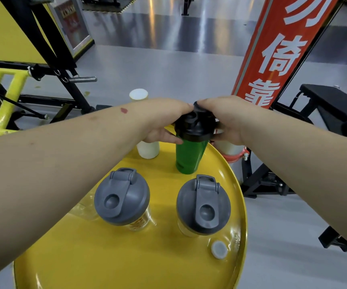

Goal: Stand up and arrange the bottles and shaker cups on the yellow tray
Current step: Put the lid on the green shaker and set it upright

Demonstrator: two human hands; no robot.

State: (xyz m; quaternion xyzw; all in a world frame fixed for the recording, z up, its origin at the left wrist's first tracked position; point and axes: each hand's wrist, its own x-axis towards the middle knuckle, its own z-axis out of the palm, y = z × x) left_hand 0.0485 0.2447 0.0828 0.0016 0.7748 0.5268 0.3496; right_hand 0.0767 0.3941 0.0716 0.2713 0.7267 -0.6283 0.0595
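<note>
A green shaker cup with a black lid stands upright at the far side of the round yellow tray. My left hand and my right hand both grip its lid from either side. Two clear shaker cups with grey lids stand upright nearer me, one at the left and one at the right. A white bottle stands upright behind my left wrist, partly hidden. A clear bottle with a white cap stands by the tray's right rim. Another clear item shows under my left forearm.
A red banner pillar rises just beyond the tray on the right. A yellow and black gym machine stands at the left, a black bench at the right. Grey floor surrounds the tray.
</note>
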